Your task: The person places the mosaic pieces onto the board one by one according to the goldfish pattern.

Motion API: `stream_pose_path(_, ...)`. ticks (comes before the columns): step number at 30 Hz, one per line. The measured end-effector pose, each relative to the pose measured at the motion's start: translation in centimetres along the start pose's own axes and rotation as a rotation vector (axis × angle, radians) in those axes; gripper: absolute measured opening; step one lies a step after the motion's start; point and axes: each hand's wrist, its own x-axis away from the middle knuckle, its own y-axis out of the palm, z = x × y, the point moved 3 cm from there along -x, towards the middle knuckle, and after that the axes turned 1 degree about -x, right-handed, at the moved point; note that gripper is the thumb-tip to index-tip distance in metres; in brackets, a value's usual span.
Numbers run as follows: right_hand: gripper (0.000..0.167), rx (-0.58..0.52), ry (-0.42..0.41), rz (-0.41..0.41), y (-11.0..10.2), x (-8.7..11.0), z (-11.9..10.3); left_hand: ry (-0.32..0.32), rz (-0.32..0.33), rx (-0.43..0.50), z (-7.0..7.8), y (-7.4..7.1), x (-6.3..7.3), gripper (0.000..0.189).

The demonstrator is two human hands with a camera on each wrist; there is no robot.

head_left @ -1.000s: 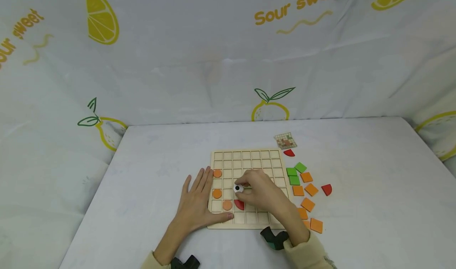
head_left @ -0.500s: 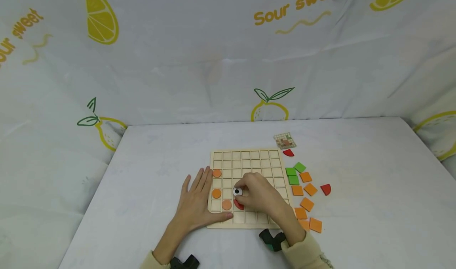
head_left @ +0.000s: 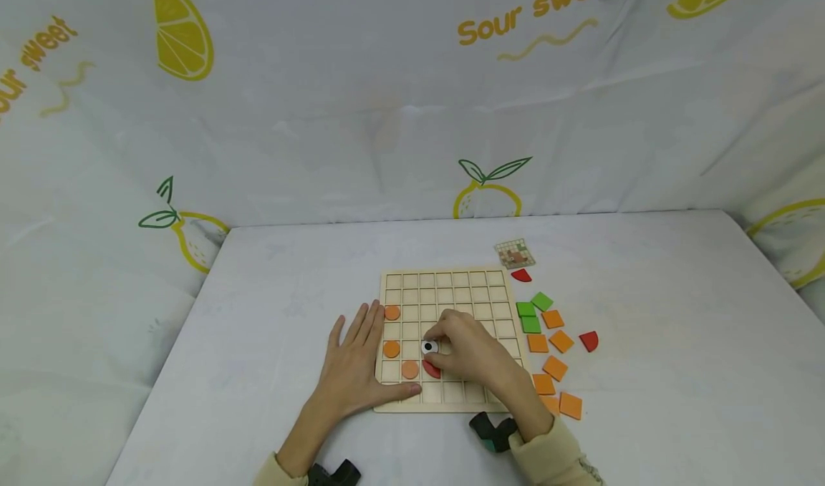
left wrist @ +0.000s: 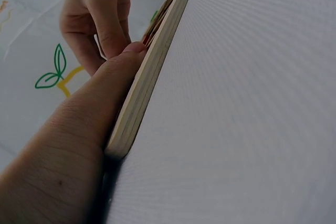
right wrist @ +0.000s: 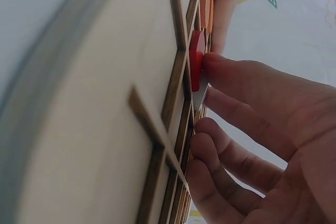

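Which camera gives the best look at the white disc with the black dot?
The head view: it shows the dotted face of the white disc, pinched in the right hand. The right wrist view gives only a pale sliver, likely the disc's edge, and the left wrist view does not show it.

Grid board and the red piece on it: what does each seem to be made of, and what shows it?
Grid board: probably plywood with a pale, matt finish; the left wrist view shows layered bands along its edge.
Red piece: perhaps painted wood or plastic; its smooth, even colour leaves that open.
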Motion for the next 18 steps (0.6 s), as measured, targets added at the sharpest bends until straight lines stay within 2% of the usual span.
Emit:
stream_pose_path(7,0.02,-0.012,-0.003,-0.01,-0.11,0.09,0.04,0.022,0.044,-0.008,0.13,-0.06,0.06,0.135)
stream_pose_path(14,0.021,-0.012,0.004,-0.016,-0.07,0.03,0.24,0.004,-0.009,-0.004,-0.03,0.0,-0.01,0.135)
stream_pose_path(18,0.021,-0.006,0.01,-0.021,-0.16,0.09,0.23,0.009,0.008,-0.003,0.01,-0.01,0.01,0.135)
